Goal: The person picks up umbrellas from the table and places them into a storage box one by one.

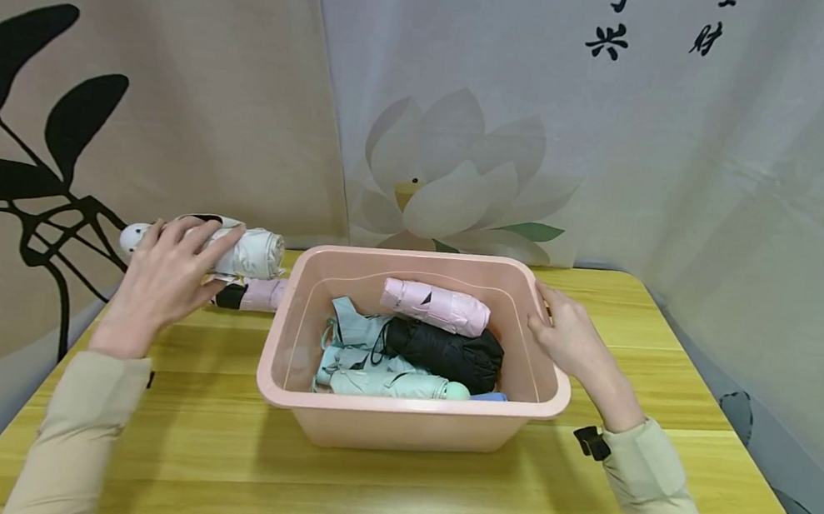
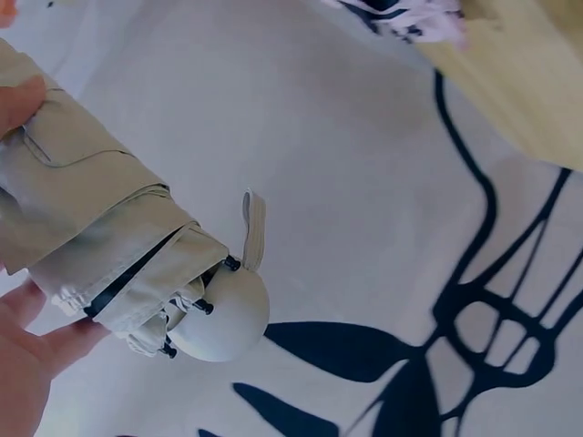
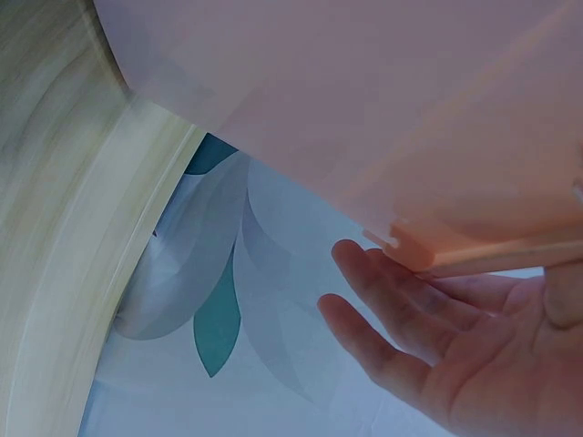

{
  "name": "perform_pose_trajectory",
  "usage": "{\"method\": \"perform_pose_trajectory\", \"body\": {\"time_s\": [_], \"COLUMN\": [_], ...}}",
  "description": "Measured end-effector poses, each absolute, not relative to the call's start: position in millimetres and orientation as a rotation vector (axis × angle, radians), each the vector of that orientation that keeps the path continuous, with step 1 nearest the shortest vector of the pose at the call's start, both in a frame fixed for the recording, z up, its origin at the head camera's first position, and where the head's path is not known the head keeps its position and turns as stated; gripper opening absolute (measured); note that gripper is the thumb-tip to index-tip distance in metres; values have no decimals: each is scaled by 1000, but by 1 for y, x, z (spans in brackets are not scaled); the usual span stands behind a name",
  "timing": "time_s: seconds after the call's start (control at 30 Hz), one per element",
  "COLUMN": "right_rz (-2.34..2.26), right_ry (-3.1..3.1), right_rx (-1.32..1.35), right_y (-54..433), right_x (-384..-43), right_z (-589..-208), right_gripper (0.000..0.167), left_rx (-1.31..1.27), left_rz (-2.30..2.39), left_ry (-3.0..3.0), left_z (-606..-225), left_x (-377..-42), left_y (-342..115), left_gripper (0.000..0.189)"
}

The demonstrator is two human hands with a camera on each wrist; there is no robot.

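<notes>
My left hand (image 1: pixel 168 269) grips a white folded umbrella (image 1: pixel 259 253) above the table's back left side. In the left wrist view, this umbrella (image 2: pixel 118 214) shows its rounded pale handle, a small strap and dark rib tips. Just below it lies a lilac folded umbrella (image 1: pixel 263 295) with a black band, beside the pink plastic bin (image 1: pixel 394 429). My right hand (image 1: pixel 575 334) holds the bin's right rim, its thumb on the inner side. Seen from the right wrist, the fingers (image 3: pixel 360 341) lie beneath the rim.
Inside the bin lie a pink folded umbrella (image 1: pixel 437 306), a black one (image 1: pixel 447 353), a mint one (image 1: pixel 391 384) and light blue fabric (image 1: pixel 359 328). A bit of blue (image 1: pixel 489 397) shows at the front. Behind the wooden table (image 1: pixel 386 506) hangs a printed curtain (image 1: pixel 479 46).
</notes>
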State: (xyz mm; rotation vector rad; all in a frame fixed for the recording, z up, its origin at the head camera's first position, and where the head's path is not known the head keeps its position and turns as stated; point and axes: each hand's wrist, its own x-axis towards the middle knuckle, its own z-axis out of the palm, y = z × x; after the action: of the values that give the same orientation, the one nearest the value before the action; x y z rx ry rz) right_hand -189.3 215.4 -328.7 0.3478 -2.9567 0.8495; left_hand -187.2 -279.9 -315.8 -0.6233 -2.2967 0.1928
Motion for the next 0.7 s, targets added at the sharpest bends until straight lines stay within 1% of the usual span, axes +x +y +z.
{"method": "perform_pose_trajectory", "body": {"time_s": [0.27, 0.7], "right_rz": [842, 840], "right_ry": [-2956, -2956], "right_rx": [354, 353], "right_y": [216, 214], "right_x": [-189, -187], "right_z": [-328, -327], "right_gripper": [58, 57], "left_rx": [-685, -810], "left_rz": [203, 240], "left_ry": [-2206, -2082], "left_z": [-299, -281], "left_x": [-186, -188], "left_y": [-261, -220], "left_gripper": [86, 78]}}
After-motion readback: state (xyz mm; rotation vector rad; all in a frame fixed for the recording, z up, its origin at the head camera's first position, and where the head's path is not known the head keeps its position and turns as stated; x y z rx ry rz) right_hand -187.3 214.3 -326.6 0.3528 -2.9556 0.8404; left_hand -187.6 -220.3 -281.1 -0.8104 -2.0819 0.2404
